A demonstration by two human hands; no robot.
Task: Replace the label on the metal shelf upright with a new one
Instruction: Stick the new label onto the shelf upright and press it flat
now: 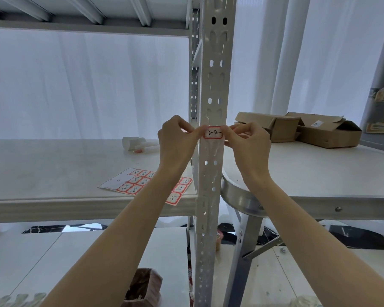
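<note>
Label, red-bordered paper rectangle, lies on perforated metal upright, both hands' grips pinching its ends.

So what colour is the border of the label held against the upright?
Red, around a white label with black handwriting; the head view shows it clearly.

1. Two bare forearms come up from the bottom of the view, with no sleeves anywhere along them.
2. Left hand: no ring, no glove, and no watch or band at the wrist.
3. Right hand: just as plain, with a bare wrist.
4. Fingernails look short and unpainted where they show.
5. Both arms are slender.
</note>
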